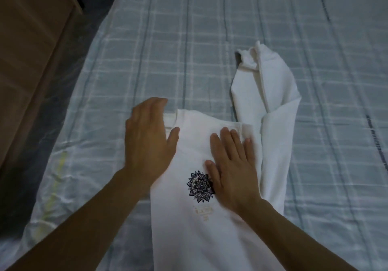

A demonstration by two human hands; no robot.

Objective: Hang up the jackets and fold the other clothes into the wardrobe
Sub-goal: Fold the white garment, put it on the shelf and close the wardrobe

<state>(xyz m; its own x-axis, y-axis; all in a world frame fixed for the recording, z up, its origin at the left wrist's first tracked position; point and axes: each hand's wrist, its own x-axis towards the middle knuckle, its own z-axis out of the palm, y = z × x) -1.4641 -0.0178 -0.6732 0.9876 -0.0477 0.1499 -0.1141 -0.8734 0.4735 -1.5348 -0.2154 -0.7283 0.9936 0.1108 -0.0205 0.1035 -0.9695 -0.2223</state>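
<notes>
- One bed (210, 29) fills nearly the whole view, under a pale checked sheet; at the far left stands a brown wooden panel (27, 50), perhaps the wardrobe, though I cannot tell.
- Next in size, a white shirt (189, 228) lies flat on the sheet near the person, narrowed into a long strip, its neck end pointing away.
- Its sleeve (270, 103) reaches out at the upper right, doubled on itself and not yet laid over the body.
- The left hand (147, 136) is flat with its fingers loose at the shirt's upper left edge, grasping nothing; motion blur hides whether it presses or hovers.
- The right hand (233, 163) lies flat on the chest, palm down, holding nothing.
- Smallest, a dark mandala print (200, 184) sits just beside the right thumb.
- I judge the folding step is in hand, partly done. The next move calls for drawing the sleeve across the strip, then folding the length over.
</notes>
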